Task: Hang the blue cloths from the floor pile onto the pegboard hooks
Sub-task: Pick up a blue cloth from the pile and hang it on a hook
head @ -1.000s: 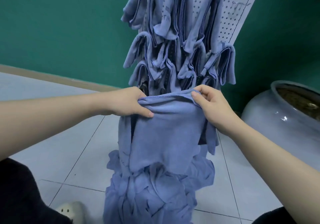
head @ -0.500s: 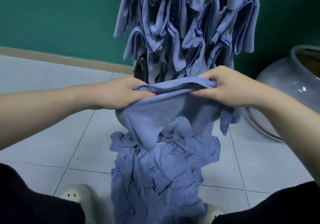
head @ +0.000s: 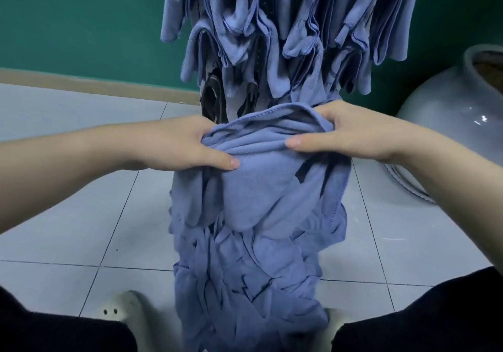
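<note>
Currently both hands are holding one blue cloth (head: 261, 177) by its bunched top edge, above the floor pile (head: 250, 275). Left hand (head: 187, 144) grip is clamped on the left corner, thumb pressing the front; right hand (head: 351, 133) grip is clamped on the right corner, thumb lying across the fold. The cloth is hanging just in front of the lowest hung cloths (head: 285, 33), which are covering the board. A grey pot (head: 457, 123) is sitting on the tiled floor (head: 81, 215), at right.

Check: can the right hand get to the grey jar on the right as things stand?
Probably, but not freely: the right hand grips the blue cloth with the left hand. The floor between it and the grey jar looks bare.
</note>
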`<state>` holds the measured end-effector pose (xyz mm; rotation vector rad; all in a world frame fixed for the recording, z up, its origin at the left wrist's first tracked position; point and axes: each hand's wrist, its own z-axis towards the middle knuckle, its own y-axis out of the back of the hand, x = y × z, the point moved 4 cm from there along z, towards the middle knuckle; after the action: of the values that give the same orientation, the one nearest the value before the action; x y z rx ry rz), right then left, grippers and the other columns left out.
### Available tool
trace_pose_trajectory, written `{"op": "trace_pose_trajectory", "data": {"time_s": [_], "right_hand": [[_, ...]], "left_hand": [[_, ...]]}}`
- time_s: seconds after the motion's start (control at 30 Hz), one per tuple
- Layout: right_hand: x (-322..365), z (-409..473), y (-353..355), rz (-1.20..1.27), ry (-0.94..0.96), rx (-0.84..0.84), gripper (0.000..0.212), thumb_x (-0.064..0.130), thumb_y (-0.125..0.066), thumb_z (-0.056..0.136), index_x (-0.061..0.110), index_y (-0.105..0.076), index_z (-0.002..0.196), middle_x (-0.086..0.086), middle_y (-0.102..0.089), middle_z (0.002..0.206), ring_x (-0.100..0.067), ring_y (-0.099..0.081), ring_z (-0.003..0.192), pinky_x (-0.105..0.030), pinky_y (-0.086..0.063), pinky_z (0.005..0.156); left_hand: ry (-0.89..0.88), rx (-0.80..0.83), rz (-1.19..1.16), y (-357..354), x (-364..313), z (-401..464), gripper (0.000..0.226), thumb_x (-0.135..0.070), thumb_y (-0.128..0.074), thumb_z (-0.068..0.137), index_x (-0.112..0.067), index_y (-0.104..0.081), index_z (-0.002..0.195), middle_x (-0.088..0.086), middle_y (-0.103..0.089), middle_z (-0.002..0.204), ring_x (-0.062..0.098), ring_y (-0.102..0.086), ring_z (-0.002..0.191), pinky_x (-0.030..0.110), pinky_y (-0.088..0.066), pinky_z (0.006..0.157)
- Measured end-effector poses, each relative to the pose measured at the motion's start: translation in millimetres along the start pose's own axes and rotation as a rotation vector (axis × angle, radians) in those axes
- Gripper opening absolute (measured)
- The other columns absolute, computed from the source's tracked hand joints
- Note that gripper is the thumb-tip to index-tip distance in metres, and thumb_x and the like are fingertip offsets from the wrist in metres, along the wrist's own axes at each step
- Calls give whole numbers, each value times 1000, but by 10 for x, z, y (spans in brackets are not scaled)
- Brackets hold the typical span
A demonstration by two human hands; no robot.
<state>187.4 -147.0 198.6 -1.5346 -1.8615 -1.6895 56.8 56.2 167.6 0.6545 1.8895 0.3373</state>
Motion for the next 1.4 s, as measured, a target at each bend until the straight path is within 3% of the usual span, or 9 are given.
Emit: {"op": "trace_pose_trajectory", "data": {"time_s": [0.13, 0.2, 0.33, 0.5, 0.7, 0.83, 1.03, 1.23, 1.4], "right_hand": [[-36, 46, -93, -195, -14, -4, 49, 48, -86, 74, 3, -66, 78, -3, -62, 65, -14, -54, 60, -30, -42, 60], [-73, 68, -119, -204, 2, -24, 45, 42, -82, 83, -1, -68, 82, -21, -64, 74, -23, -52, 63, -33, -43, 63], [-81, 45, -178, -35, 79, 30, 23, 27, -71, 96, 9, -74, 109, -11, -77, 102, -23, -69, 84, -35, -56, 83], [-32, 51, -327, 413, 155, 69, 33, 9, -65, 98, 10, -65, 131, -7, -71, 131, -22, -66, 124, -41, -49, 111], [56, -80, -366, 46, 91, 263, 38, 27, -87, 82, 19, -74, 116, 2, -78, 112, -17, -73, 107, -41, -58, 97], [43, -74, -408, -101, 89, 184, 29, 32, -85, 84, 6, -71, 81, -12, -72, 78, -23, -67, 69, -32, -51, 68], [-41, -84, -327, 56, 85, 187, 14, 14, -66, 100, 6, -72, 110, -8, -77, 110, -27, -72, 105, -38, -55, 97], [-103, -52, -358, 317, 51, 226, 32, 4, -58, 101, 8, -63, 133, -9, -71, 130, -30, -67, 122, -43, -50, 109], [-49, -80, -367, 302, 23, 304, 48, 21, -74, 86, 17, -66, 132, -1, -72, 129, -23, -68, 122, -40, -51, 106]], "left_hand": [[-12, 31, -139, -71, -5, 12, 23, -18, -75, 92, -20, -73, 115, -3, -78, 110, 19, -75, 104, 42, -55, 99], [-20, 45, -157, -91, -7, 19, 20, -13, -68, 96, -20, -72, 114, -2, -78, 110, 20, -74, 105, 36, -57, 93], [-8, 100, -183, -123, -52, -9, 26, -31, -72, 89, -23, -74, 113, -5, -79, 108, 14, -75, 100, 23, -57, 79], [-32, 174, -201, -148, -118, -59, 41, -49, -79, 74, -26, -78, 107, -3, -79, 110, 17, -75, 103, 34, -56, 91], [-40, 262, -400, -254, -259, -115, 38, -62, -46, 82, -46, -80, 92, -14, -76, 115, 4, -71, 107, 14, -54, 79], [-29, 289, -291, -277, -226, -111, 36, -54, -63, 84, -32, -77, 108, -12, -77, 109, 4, -73, 98, 12, -53, 71], [25, 161, -221, -294, -132, -98, 27, -5, -76, 85, -18, -73, 108, -1, -80, 101, 15, -77, 90, 19, -56, 66], [20, 156, -265, -309, -212, -132, 22, -14, -62, 99, -24, -68, 118, -11, -78, 103, 3, -73, 86, 13, -52, 63], [8, 187, -376, -345, -264, -126, 41, -29, -72, 85, -26, -69, 126, -6, -75, 121, 14, -71, 112, 30, -57, 96]]}}
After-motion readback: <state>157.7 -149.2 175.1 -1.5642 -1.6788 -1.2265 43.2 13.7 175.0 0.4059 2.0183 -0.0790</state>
